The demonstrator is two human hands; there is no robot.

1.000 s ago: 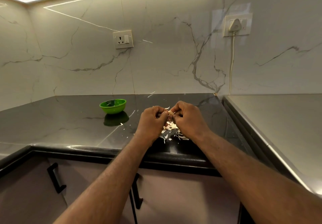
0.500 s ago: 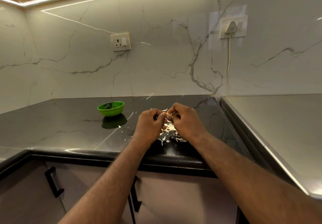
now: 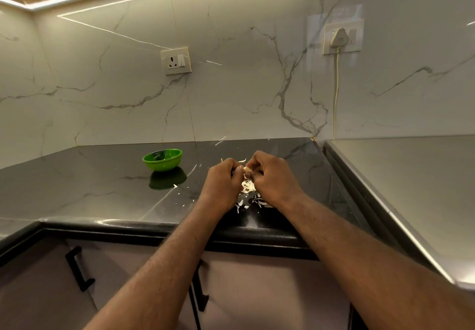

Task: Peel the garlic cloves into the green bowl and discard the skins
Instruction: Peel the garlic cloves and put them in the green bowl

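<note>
Because the small, pale garlic clove [image 3: 248,169] is pinched between the fingertips of both hands, little of it shows. It is held just above the glossy black stone counter [image 3: 102,180], well to the right of the round green plastic bowl [image 3: 164,167]. The grip of the left hand [image 3: 222,183] curls tight on one end, and the grip of the right hand [image 3: 275,178] nips the other. The clove is likely light, firm and slippery once bare, so it is best held by its ends while a nail lifts the skin at the tip. The papery white skins [image 3: 248,187], heaped under the hands to the right of the bowl, look feather-light and brittle, apt to scatter.
</note>
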